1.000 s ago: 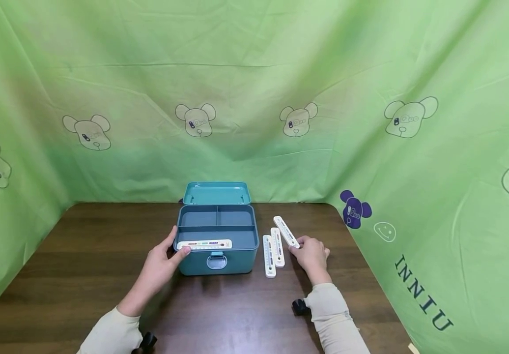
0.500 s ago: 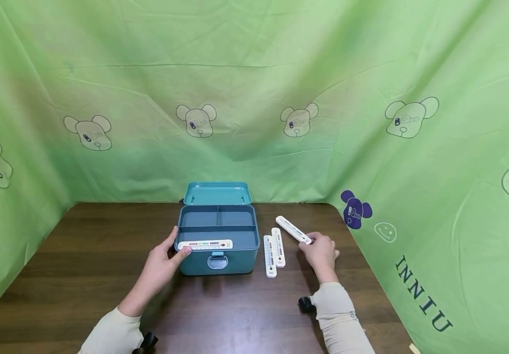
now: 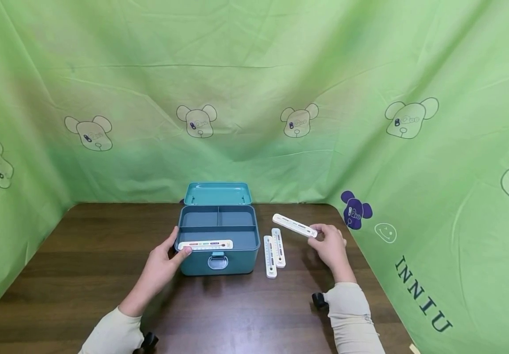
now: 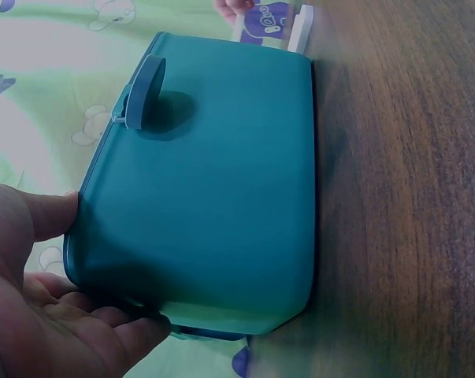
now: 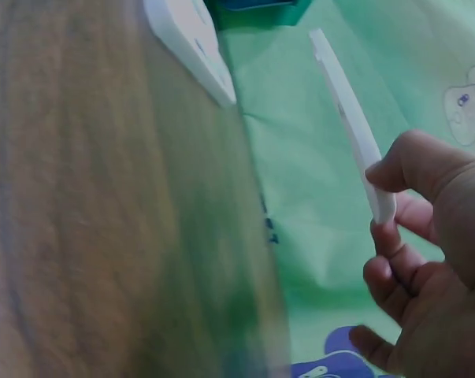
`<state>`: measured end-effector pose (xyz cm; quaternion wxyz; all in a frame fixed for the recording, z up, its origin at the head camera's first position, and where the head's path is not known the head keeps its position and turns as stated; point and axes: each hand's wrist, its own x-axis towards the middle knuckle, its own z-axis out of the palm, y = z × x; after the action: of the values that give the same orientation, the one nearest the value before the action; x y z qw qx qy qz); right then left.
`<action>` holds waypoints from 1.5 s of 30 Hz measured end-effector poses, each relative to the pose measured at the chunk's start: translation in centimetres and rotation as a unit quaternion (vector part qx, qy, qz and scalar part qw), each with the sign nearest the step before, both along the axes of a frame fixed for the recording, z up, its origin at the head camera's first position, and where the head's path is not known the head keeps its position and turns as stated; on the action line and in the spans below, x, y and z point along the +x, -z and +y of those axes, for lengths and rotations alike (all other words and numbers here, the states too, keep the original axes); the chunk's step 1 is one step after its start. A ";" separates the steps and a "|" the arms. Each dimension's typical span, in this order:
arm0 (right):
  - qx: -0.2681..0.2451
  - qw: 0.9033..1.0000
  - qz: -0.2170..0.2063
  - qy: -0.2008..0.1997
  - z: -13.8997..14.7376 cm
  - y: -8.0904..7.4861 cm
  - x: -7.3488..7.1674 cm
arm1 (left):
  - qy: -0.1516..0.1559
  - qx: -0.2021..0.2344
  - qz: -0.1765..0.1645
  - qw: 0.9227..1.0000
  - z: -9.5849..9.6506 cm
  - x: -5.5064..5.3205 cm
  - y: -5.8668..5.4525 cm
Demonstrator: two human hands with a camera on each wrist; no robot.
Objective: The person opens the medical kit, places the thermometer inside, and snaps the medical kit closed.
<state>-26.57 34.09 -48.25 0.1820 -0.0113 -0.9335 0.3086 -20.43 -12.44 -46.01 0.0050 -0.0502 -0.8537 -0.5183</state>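
Note:
A teal storage box (image 3: 241,263) stands on the table with its lid raised at the back. My left hand (image 3: 159,265) grips its front left corner, thumb over the rim and fingers along the side, as the box (image 4: 221,173) in the left wrist view confirms. One white thermometer (image 3: 212,244) lies along the front compartment of the tray. Between thumb and fingers my right hand (image 3: 333,248) pinches one end of another thermometer (image 3: 292,224), held tilted above the table; its thin edge faces the right wrist view. Two more thermometers (image 3: 269,256) lie side by side right of the box.
The tray has a long front compartment and two smaller back compartments (image 3: 198,216). Behind the brown wooden table (image 3: 91,255) hangs a green printed cloth (image 3: 254,162), which also runs along both sides.
My right hand has drawn the pinched thermometer rightward and lifted it off the table, turning it closer to crosswise. The left hand and the box have stayed put.

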 end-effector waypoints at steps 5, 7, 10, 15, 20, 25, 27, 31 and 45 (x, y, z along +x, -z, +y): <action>0.015 0.997 0.060 -0.040 -0.5 -0.9 0.1 | -0.002 0.002 -0.001 1.000 -0.2 0.2 0.2; 0.019 0.995 0.082 -0.051 -0.9 -1.5 0.3 | -0.003 0.003 0.002 1.000 -0.2 0.2 0.2; 0.027 0.991 0.110 -0.067 -1.4 -2.5 0.5 | -0.002 0.006 0.003 1.000 -0.2 0.2 0.1; 0.048 0.982 0.153 -0.098 -2.3 -3.8 1.1 | -0.003 0.002 0.005 1.000 -0.1 0.2 0.1; 0.064 0.971 0.186 -0.133 -3.3 -5.4 1.8 | -0.006 0.005 0.010 1.000 0.1 0.2 0.1; 0.075 0.964 0.201 -0.158 -4.8 -7.0 2.7 | -0.008 0.009 0.017 1.000 0.5 0.1 0.2; 0.079 0.961 0.202 -0.172 -5.5 -7.5 3.0 | -0.009 0.009 0.021 1.000 0.6 0.1 0.2; 0.092 0.956 0.193 -0.200 -6.9 -8.3 3.2 | -0.011 0.014 0.024 1.000 0.7 0.1 0.2; 0.202 0.942 0.107 -0.248 -9.7 -10.5 0.9 | -0.009 0.018 0.011 1.000 0.4 -0.1 0.1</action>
<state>-25.64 24.36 -37.70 0.1975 0.2903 -0.9244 0.1488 -20.52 -12.00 -46.12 0.0195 -0.0481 -0.8446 -0.5329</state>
